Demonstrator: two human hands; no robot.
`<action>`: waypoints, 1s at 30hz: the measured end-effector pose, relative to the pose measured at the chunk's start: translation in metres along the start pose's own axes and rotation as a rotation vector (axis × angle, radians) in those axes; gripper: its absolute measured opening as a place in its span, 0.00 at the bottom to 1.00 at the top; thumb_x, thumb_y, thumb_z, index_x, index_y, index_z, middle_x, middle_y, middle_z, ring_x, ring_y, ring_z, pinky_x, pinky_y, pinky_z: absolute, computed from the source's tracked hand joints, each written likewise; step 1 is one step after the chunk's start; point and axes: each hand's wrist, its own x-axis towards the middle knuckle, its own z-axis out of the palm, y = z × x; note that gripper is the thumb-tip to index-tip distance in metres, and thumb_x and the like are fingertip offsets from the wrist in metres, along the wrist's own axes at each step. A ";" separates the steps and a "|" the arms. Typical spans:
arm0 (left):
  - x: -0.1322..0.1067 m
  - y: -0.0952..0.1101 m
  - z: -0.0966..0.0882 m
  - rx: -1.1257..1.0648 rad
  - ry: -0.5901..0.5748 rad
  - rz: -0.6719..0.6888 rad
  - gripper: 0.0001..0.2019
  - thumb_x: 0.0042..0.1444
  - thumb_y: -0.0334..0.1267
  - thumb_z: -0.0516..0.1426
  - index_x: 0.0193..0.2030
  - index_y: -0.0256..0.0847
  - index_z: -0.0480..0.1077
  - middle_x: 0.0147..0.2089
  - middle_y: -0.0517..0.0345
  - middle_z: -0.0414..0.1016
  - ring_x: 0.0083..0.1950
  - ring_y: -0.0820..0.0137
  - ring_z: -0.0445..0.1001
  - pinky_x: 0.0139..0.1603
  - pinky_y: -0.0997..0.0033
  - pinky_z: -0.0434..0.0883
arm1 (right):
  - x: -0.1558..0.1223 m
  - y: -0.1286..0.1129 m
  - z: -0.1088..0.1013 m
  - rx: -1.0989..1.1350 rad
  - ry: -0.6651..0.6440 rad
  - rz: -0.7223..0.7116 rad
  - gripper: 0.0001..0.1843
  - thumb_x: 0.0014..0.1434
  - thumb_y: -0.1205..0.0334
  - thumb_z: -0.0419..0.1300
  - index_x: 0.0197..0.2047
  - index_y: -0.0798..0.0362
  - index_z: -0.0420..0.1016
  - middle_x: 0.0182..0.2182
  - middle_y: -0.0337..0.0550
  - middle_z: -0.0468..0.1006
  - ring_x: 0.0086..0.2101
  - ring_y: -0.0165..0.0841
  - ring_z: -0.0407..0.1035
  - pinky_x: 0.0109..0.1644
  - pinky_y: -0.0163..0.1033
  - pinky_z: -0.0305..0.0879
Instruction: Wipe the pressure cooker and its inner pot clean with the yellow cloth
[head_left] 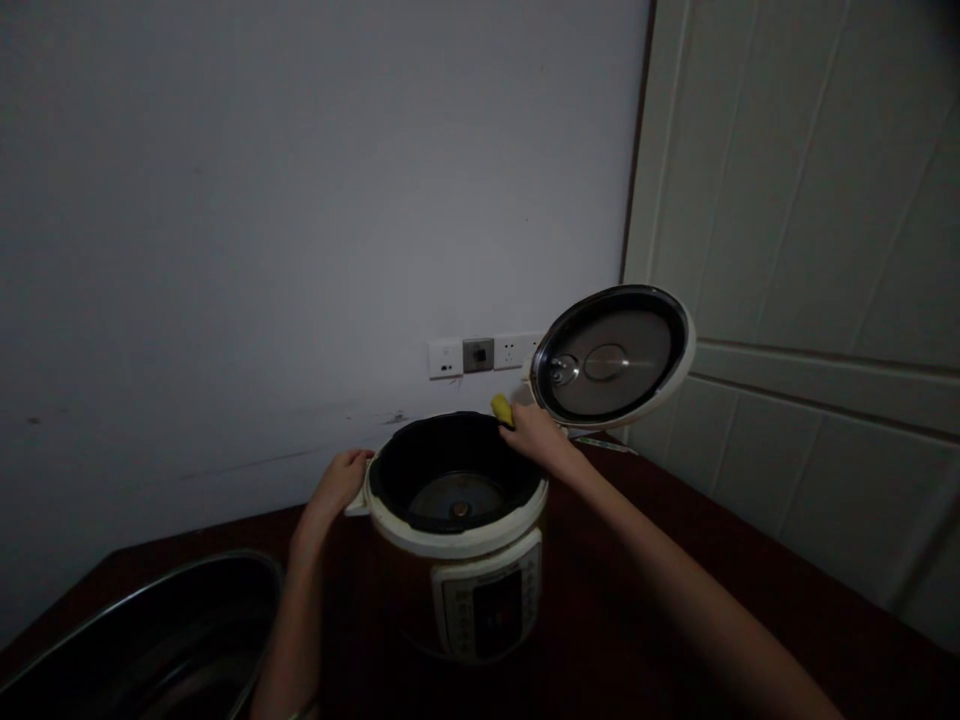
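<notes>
The right hand (534, 436) pinches a yellow sponge (502, 409) at the far-right rim of the electric pressure cooker (487, 600) on the desk (645, 560); the left hand (341, 483) curls closed around its left side handle (357, 505).

Glossy cream plastic forms the rim of an electric pressure cooker (450, 535), its black inner pot (450, 470) appearing matt. Smooth brushed steel is seen under the lid (611, 355) at two o'clock. A yellow pad (502, 408) is shown at one o'clock, cloth or sponge undetermined. Polished steel is seen on a basin (150, 590) at eight o'clock, on a glossy dark wood table (787, 570).
</notes>
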 end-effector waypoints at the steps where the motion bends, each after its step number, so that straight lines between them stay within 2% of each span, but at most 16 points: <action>1: 0.000 0.001 0.000 0.005 0.010 0.001 0.24 0.47 0.42 0.43 0.38 0.29 0.74 0.42 0.41 0.77 0.45 0.60 0.75 0.48 0.66 0.67 | -0.003 0.000 0.000 0.000 0.005 0.011 0.18 0.60 0.57 0.49 0.43 0.63 0.71 0.40 0.60 0.76 0.41 0.43 0.72 0.42 0.38 0.63; 6: -0.003 0.005 -0.002 -0.033 0.013 -0.009 0.21 0.46 0.42 0.45 0.34 0.32 0.75 0.39 0.43 0.78 0.42 0.61 0.75 0.45 0.67 0.68 | -0.028 0.002 -0.004 0.011 0.044 0.044 0.16 0.61 0.60 0.48 0.41 0.62 0.71 0.37 0.58 0.77 0.40 0.42 0.72 0.42 0.38 0.62; 9: -0.005 0.006 -0.002 -0.073 -0.005 -0.011 0.20 0.45 0.42 0.45 0.33 0.33 0.75 0.36 0.46 0.79 0.40 0.61 0.75 0.44 0.66 0.69 | -0.046 0.005 -0.012 0.036 0.082 0.014 0.14 0.60 0.62 0.49 0.41 0.62 0.71 0.38 0.58 0.76 0.41 0.41 0.71 0.43 0.38 0.61; 12: -0.004 0.004 0.000 -0.106 0.008 -0.009 0.20 0.45 0.43 0.46 0.32 0.33 0.75 0.36 0.47 0.79 0.40 0.60 0.75 0.43 0.65 0.69 | -0.054 0.011 -0.022 0.056 0.036 -0.043 0.14 0.60 0.62 0.49 0.41 0.61 0.71 0.38 0.57 0.76 0.41 0.41 0.71 0.42 0.37 0.61; 14: -0.003 0.003 0.000 -0.125 0.006 0.003 0.20 0.44 0.43 0.47 0.31 0.34 0.75 0.35 0.47 0.79 0.39 0.60 0.75 0.44 0.64 0.68 | -0.049 0.014 -0.028 0.051 -0.019 -0.067 0.14 0.61 0.60 0.49 0.40 0.60 0.71 0.37 0.56 0.77 0.39 0.41 0.72 0.40 0.37 0.62; 17: -0.004 0.004 0.000 -0.141 -0.017 0.024 0.20 0.43 0.45 0.47 0.31 0.34 0.74 0.34 0.47 0.79 0.38 0.61 0.74 0.43 0.64 0.68 | -0.029 0.015 -0.029 0.045 0.008 -0.098 0.15 0.61 0.61 0.48 0.44 0.60 0.69 0.38 0.57 0.76 0.40 0.41 0.72 0.40 0.38 0.61; 20: -0.005 0.005 0.000 -0.119 -0.006 0.017 0.21 0.44 0.45 0.47 0.31 0.33 0.75 0.35 0.46 0.78 0.38 0.61 0.74 0.44 0.65 0.68 | -0.005 0.013 -0.018 0.072 0.006 -0.105 0.14 0.61 0.63 0.48 0.46 0.60 0.68 0.41 0.57 0.75 0.42 0.40 0.70 0.42 0.36 0.60; 23: -0.005 0.004 0.000 -0.105 -0.016 0.027 0.21 0.44 0.45 0.46 0.32 0.33 0.74 0.35 0.47 0.78 0.39 0.62 0.74 0.44 0.66 0.68 | 0.008 0.012 -0.004 0.100 -0.051 -0.083 0.14 0.61 0.61 0.49 0.44 0.60 0.70 0.40 0.57 0.76 0.41 0.40 0.71 0.40 0.35 0.61; 26: -0.003 0.000 0.002 -0.097 0.005 0.038 0.21 0.45 0.46 0.46 0.32 0.34 0.74 0.35 0.48 0.78 0.39 0.61 0.74 0.44 0.65 0.68 | 0.008 0.012 0.004 0.118 -0.049 -0.048 0.15 0.62 0.59 0.49 0.44 0.61 0.69 0.40 0.58 0.76 0.41 0.40 0.72 0.40 0.35 0.61; 30: -0.001 -0.005 0.004 -0.085 0.009 0.057 0.21 0.45 0.46 0.46 0.32 0.35 0.73 0.36 0.46 0.78 0.39 0.61 0.74 0.44 0.65 0.68 | -0.006 0.011 0.004 0.135 -0.028 -0.013 0.16 0.63 0.59 0.47 0.46 0.62 0.68 0.41 0.59 0.76 0.42 0.41 0.71 0.42 0.36 0.60</action>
